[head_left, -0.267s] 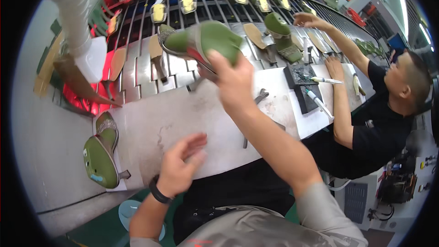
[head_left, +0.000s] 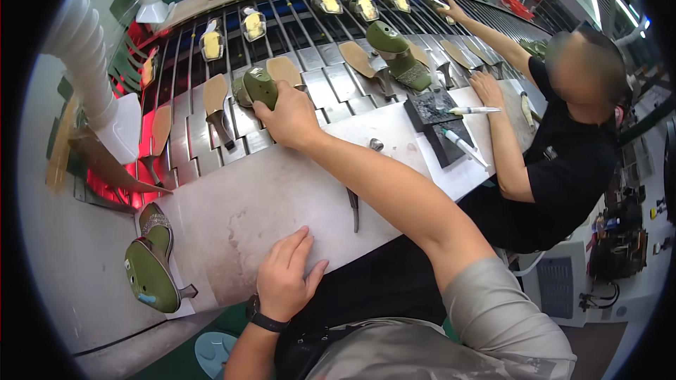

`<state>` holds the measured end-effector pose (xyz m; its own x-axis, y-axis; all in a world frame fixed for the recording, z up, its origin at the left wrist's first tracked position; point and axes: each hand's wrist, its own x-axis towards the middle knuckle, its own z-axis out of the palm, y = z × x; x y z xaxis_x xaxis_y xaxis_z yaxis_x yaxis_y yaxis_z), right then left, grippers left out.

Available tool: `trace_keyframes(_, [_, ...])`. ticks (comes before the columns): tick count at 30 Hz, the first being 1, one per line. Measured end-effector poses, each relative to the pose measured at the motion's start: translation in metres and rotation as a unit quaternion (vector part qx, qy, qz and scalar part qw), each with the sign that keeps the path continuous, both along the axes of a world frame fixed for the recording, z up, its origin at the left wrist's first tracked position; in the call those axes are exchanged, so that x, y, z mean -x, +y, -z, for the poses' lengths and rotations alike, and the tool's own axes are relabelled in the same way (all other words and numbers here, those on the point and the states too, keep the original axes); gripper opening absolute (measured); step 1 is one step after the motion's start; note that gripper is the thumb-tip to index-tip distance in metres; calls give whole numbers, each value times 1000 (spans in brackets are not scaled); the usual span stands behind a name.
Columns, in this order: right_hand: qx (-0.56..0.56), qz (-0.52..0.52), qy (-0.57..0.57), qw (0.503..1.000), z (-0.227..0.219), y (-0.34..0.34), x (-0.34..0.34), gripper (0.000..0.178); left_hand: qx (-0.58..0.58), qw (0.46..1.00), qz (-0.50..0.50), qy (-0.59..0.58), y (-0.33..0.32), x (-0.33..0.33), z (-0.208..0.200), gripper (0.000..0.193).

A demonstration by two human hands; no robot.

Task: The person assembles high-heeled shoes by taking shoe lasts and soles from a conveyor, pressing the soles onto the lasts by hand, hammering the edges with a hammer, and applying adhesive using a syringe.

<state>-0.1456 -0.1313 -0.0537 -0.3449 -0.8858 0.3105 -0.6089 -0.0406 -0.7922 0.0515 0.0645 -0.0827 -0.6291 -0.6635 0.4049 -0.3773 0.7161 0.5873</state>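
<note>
My right hand [head_left: 290, 114] is closed on a green shoe [head_left: 258, 87] with a green last inside, at the near side of the metal slat conveyor [head_left: 201, 137]. Tan soles with heels flank it, one sole [head_left: 215, 91] to its left and another sole [head_left: 283, 70] beyond my fingers. My left hand [head_left: 285, 278] lies on the pale worktable [head_left: 232, 197] near its front edge, fingers stretched out and holding nothing. At the table's left end lies another green heeled shoe [head_left: 153, 274], with a glittery strap and a last in it.
A co-worker [head_left: 563, 155] in black sits at the right, one arm stretched over the conveyor. Syringes, including a white syringe [head_left: 466, 148], lie by black blocks [head_left: 445, 142]. A metal tool [head_left: 354, 210] lies mid-table. A white duct [head_left: 121, 130] hangs at the left, above a red glow.
My right hand has lowered the green shoe from above the table onto the conveyor area. The left hand has come down onto the table. The co-worker's arm reaches farther out.
</note>
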Motion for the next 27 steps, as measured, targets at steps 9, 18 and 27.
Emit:
trace_keyframes(9, [23,51,320,946,-120,1,165,42,-71,997,-12,-4,-17,8,-16,43])
trace_keyframes(18, [-435,39,585,683,-36,-84,516,25,-207,973,-105,2,-77,45,-9,33])
trace_keyframes(27, [-338,149,490,790,49,-94,653,35,-119,978,-144,-97,-84,59,-25,23])
